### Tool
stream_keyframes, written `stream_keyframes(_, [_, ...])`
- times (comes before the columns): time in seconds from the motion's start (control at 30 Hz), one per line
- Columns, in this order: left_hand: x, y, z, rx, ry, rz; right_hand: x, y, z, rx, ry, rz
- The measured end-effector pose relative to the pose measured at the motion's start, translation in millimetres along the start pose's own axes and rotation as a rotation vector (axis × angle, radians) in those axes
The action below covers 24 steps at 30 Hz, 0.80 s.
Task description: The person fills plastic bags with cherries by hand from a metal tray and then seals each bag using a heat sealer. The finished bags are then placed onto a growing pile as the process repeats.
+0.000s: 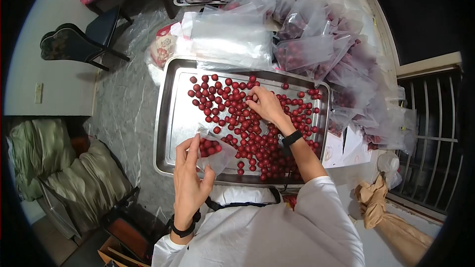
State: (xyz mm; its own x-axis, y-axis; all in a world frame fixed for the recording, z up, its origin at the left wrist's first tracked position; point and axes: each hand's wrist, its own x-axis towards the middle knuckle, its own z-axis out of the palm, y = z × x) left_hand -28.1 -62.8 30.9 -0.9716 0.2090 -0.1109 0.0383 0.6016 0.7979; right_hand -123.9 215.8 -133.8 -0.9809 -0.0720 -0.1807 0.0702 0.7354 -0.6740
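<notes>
Nearest: white cloth shirt (267, 240). Left hand (192, 178) pinches a clear, limp plastic bag (221, 160) partly holding small red balls; right hand (267, 106) curls over loose, smooth red balls (267, 158) in a shallow rectangular metal tray (180, 118), grip unclear. Risk: slack film slipping, spilling rollable contents.

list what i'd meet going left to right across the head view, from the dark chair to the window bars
Dark chair → left hand → right hand → white papers → window bars.
</notes>
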Motion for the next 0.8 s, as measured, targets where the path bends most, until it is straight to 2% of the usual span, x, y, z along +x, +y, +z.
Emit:
stream_keyframes(0.2, [0,-5,4,0.013,0.029,0.009,4,4,3,0.019,0.064,-0.039])
stream_keyframes(0.3, [0,-6,4,0.03,0.029,0.011,-1,8,-7,0.144,0.079,0.039])
stream_keyframes(0.37, [0,-7,2,0.034,0.026,0.026,-7,14,-13,0.101,0.198,-0.023])
stream_keyframes(0.47, [1,-4,3,0.007,0.026,0.011,-16,16,-22,-0.001,0.161,-0.016])
stream_keyframes(0.53, [1,-3,3,-0.003,0.021,0.008,-22,13,-17,0.052,0.159,-0.018])
stream_keyframes(0.63, [2,-5,4,0.007,0.019,0.011,-24,10,-9,-0.136,0.151,-0.18])
stream_keyframes(0.8, [1,-5,2,0.018,0.022,0.015,-20,11,3,-0.228,0.204,-0.227])
